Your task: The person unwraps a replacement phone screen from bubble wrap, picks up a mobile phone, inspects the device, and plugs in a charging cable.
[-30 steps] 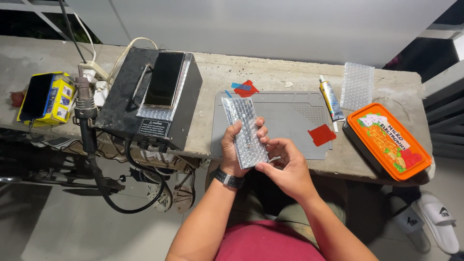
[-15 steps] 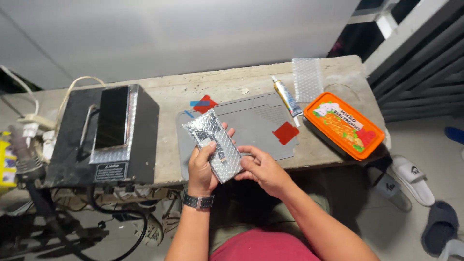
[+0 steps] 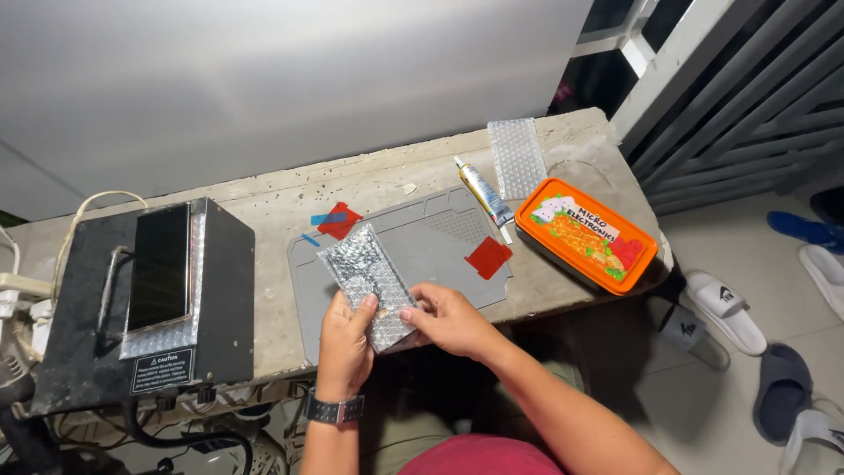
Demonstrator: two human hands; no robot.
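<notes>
I saw two hands at work, both on one bubble-wrap pouch. My left hand gripped the pouch from below, fingers closed around its lower edge and the thumb laid up its face; a watch sat on that wrist. My right hand pinched the pouch's lower right corner between thumb and fingertips, so both hands were narrow and holding the same thing. The pouch stood tilted, its top leaning away to the left, raised just above the near edge of one grey work mat.

Beyond the hands, on the mat, I counted two red film pieces: one just past my right hand, one up beyond the pouch's top, with a blue strip across it and a second small blue sliver just beside. Further out to the right lay one glue tube, one flat bubble-wrap sheet next to it, and one orange-lidded box at the bench's right end.

To the left of my left hand, well apart, stood one black box-shaped machine with one dark phone lying on its top plate. All of it rested on one concrete bench. On the floor to the far right I counted at least four slippers, some cut off by the frame.
</notes>
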